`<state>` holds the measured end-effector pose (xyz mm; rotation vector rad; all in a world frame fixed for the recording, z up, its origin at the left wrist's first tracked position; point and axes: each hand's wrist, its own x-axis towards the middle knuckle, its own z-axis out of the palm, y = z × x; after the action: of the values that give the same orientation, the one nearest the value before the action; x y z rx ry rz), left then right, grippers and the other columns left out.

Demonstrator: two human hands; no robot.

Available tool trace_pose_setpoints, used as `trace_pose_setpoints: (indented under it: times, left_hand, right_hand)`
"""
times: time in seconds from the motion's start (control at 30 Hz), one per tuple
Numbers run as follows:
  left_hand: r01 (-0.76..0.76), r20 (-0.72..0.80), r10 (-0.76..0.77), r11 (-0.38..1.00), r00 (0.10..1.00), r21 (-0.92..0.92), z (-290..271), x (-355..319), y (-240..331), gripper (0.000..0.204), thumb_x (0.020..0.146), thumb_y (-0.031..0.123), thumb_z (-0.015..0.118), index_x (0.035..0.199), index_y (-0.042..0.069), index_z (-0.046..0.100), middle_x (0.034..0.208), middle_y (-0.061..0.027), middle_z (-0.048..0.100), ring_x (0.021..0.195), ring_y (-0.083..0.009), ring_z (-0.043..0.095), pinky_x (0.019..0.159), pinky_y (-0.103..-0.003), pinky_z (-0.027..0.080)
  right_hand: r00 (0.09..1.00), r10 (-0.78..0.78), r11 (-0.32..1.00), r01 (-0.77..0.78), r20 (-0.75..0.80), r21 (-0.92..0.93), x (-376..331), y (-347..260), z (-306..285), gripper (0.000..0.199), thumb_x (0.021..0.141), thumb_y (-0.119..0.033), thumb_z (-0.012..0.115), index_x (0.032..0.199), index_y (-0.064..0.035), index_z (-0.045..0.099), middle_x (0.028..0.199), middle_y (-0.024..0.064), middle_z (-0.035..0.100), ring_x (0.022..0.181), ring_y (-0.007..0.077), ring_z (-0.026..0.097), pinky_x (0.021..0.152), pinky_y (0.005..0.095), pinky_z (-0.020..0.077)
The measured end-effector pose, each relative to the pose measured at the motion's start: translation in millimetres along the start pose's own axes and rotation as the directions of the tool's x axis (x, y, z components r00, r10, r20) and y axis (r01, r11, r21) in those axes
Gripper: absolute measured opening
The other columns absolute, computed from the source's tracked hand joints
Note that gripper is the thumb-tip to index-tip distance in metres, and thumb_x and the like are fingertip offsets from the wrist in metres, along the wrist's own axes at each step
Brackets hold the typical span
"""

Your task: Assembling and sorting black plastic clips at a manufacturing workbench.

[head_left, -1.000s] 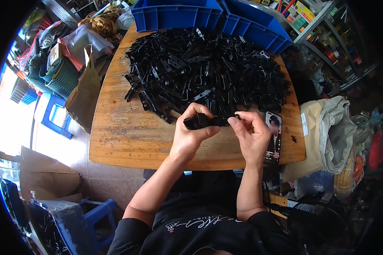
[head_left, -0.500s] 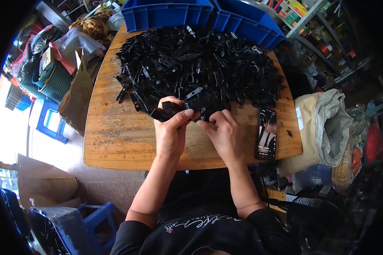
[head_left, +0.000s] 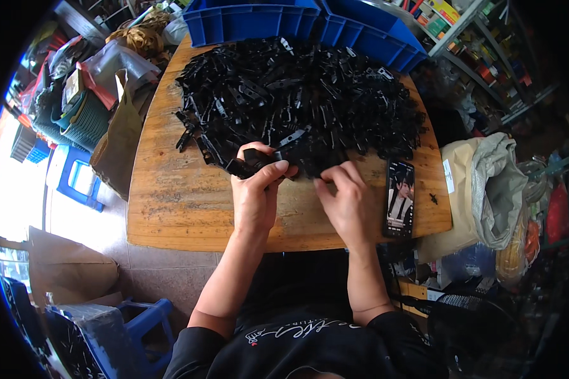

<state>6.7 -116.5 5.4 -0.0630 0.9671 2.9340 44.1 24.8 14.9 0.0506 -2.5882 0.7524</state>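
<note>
One black part (head_left: pixel 254 162) in left hand (head_left: pixel 256 196)

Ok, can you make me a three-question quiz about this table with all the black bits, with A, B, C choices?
1. Where is the phone?
A. right of the right hand
B. inside a bin
C. on the floor

2. What colour are the bins behind the pile of black parts?
A. red
B. blue
C. white

3. What is the left hand doing?
A. lying flat and empty
B. holding the phone
C. gripping a black part

Answers: 1 A, it lies on the wooden table near that hand. 2 B, both are blue. 3 C, fingers wrap the part.
</note>
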Motion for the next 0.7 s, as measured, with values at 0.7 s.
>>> trace_pose_setpoints:
  times: [0.7]
  left_hand:
    - [-0.006,0.080,-0.003,0.994,0.997,0.105,2.9,-2.8,-5.3,0.032,0.067,-0.010,0.063,0.093,0.003,0.048,0.080,-0.0062,0.055,0.072,-0.0173,0.060,0.071,-0.029,0.051]
  right_hand:
    - [0.954,0.250,0.728,-0.074,-0.163,0.681,7.0,0.7,-36.3,0.013,0.084,-0.013,0.062,0.082,0.0002,0.060,0.065,0.0002,0.057,0.051,0.0033,0.048,0.050,0.0162,0.0408]
